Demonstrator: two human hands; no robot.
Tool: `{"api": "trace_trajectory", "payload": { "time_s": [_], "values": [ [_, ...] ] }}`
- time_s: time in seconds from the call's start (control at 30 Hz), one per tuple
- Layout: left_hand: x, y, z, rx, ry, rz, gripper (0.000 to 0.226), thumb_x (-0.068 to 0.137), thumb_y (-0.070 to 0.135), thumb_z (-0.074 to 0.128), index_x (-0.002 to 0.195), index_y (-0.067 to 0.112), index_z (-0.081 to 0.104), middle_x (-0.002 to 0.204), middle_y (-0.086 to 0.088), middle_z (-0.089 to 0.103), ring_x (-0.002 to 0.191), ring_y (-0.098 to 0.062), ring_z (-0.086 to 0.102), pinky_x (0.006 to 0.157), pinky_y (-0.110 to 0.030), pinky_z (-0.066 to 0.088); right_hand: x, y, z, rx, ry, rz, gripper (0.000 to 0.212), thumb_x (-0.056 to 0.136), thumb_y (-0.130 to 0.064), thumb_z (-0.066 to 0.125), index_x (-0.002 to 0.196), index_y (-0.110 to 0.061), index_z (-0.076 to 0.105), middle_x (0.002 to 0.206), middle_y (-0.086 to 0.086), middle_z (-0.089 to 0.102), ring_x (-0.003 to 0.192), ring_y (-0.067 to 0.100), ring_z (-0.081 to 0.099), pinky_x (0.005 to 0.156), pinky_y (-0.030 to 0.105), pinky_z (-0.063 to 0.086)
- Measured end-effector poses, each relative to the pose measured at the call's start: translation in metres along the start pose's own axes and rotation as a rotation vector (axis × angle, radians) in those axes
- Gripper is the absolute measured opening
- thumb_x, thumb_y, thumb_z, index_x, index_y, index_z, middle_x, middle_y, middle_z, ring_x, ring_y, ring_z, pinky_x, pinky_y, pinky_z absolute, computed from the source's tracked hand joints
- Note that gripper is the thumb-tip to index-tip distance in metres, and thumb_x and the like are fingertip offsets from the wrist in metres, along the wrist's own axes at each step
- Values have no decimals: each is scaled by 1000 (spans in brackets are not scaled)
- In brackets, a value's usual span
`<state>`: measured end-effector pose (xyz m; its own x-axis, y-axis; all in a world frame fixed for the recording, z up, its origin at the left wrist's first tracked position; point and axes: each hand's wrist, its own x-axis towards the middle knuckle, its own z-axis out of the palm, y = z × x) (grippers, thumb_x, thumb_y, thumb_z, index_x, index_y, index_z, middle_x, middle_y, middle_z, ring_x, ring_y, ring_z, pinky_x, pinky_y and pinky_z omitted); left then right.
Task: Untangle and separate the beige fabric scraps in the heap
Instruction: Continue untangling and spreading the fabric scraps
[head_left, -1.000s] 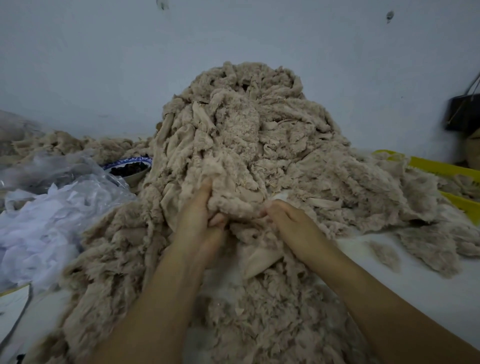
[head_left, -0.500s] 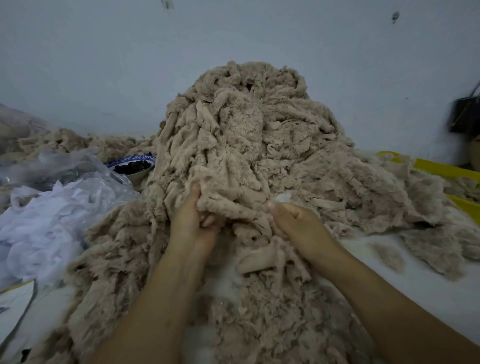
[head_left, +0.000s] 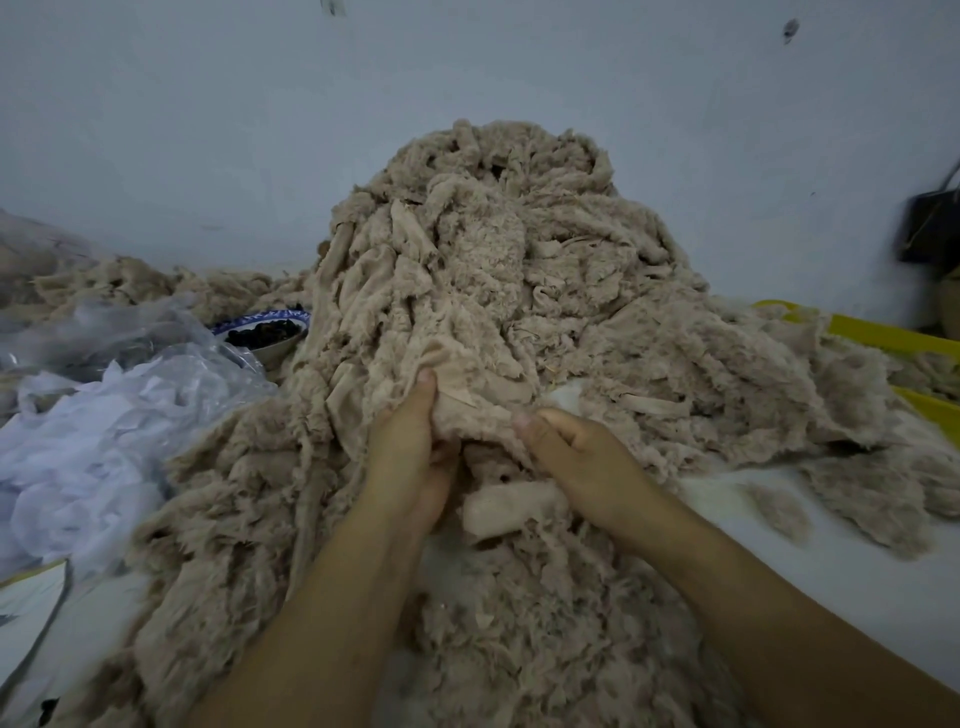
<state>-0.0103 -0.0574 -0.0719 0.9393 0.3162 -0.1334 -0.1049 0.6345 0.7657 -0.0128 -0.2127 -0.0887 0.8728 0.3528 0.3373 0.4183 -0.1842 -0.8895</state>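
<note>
A tall heap of tangled beige fabric scraps (head_left: 498, 270) rises against the wall and spreads over the white table toward me. My left hand (head_left: 410, 452) grips a bunch of scraps (head_left: 467, 410) at the heap's front, thumb on top. My right hand (head_left: 576, 457) pinches the same bunch from the right side, fingers curled under the fabric. A smooth, rolled beige strip (head_left: 511, 506) hangs just below and between my hands. More loose scraps (head_left: 519, 639) lie between my forearms.
Crumpled clear plastic and white cloth (head_left: 98, 421) lie at the left, beside a blue-and-white bowl of dark pieces (head_left: 267, 330). A yellow tray (head_left: 893, 338) sits at the right, partly covered by scraps. Bare white table (head_left: 831, 577) shows at the right. A dark bag (head_left: 932, 223) hangs on the wall.
Both hands have shifted slightly up into the heap and closed tighter on the bunch. The rolled strip below them has come further loose and hangs lower.
</note>
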Motion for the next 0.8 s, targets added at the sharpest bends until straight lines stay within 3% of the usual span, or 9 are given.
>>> {"api": "trace_trajectory", "payload": {
  "time_s": [0.13, 0.23, 0.3, 0.43, 0.5, 0.57, 0.63, 0.73, 0.8],
  "values": [
    [11, -2, -6, -53, 89, -49, 25, 101, 23, 57, 119, 7, 64, 95, -7, 72, 53, -4, 65, 36, -15, 45, -1, 0, 9, 59, -77, -19, 43, 92, -50, 49, 54, -33, 41, 51, -18, 34, 49, 1, 30, 49, 18, 30],
    [27, 15, -28, -73, 181, -59, 17, 104, 30, 50, 95, 18, 58, 56, 4, 53, 30, -4, 36, 27, -13, 23, 0, -2, -4, 170, -11, 43, 40, 97, -47, 55, 62, -30, 64, 58, -14, 61, 53, 4, 51, 51, 13, 42],
    [35, 22, -39, -67, 206, -45, 23, 106, 32, 46, 87, 21, 55, 48, 7, 43, 29, -3, 26, 26, -15, 17, 6, -1, -21, 256, 151, 133, 32, 86, -48, 59, 61, -29, 67, 56, -11, 60, 52, 9, 49, 53, 21, 43],
    [10, 1, -8, 120, -89, -43, 23, 99, 27, 59, 84, 10, 65, 56, 1, 57, 34, -6, 44, 30, -14, 30, 11, 19, -30, 42, 173, 191, 20, 74, -44, 59, 63, -28, 56, 67, -6, 55, 61, 12, 49, 62, 30, 38],
    [0, -4, 3, 223, -153, -53, 23, 93, 24, 68, 95, 2, 73, 79, -10, 75, 60, -15, 69, 51, -21, 54, 11, 26, -23, -14, 95, 227, 14, 73, -48, 56, 82, -39, 63, 86, -18, 65, 77, -1, 61, 71, 24, 45],
    [-4, -5, 3, 316, -213, -35, 21, 92, 20, 70, 101, 2, 75, 97, -16, 76, 87, -25, 75, 79, -36, 60, 13, 28, -20, 116, 131, 239, 25, 77, -54, 52, 93, -47, 69, 100, -23, 70, 102, -1, 64, 89, 32, 50],
    [-8, -6, 0, 417, -277, -23, 16, 93, 16, 69, 96, 2, 77, 99, -22, 74, 89, -33, 73, 81, -38, 59, 12, 25, -18, 353, 74, 247, 46, 83, -70, 53, 105, -37, 75, 112, -11, 73, 113, 12, 66, 101, 39, 49],
    [-14, -13, 0, 648, -450, -19, 25, 94, 17, 67, 76, 2, 76, 81, -30, 69, 73, -38, 67, 69, -32, 56, 4, 13, -10, 269, -36, 131, 63, 79, -83, 49, 102, -32, 77, 114, -7, 74, 111, 8, 66, 95, 26, 51],
    [-16, -17, -3, 797, -602, -41, 20, 90, 25, 69, 91, 6, 77, 90, -20, 75, 88, -31, 72, 84, -33, 57, 2, 11, -8, 218, 6, 160, 54, 73, -81, 57, 90, -34, 77, 99, -4, 77, 98, 9, 71, 86, 26, 52]
  ]
}}
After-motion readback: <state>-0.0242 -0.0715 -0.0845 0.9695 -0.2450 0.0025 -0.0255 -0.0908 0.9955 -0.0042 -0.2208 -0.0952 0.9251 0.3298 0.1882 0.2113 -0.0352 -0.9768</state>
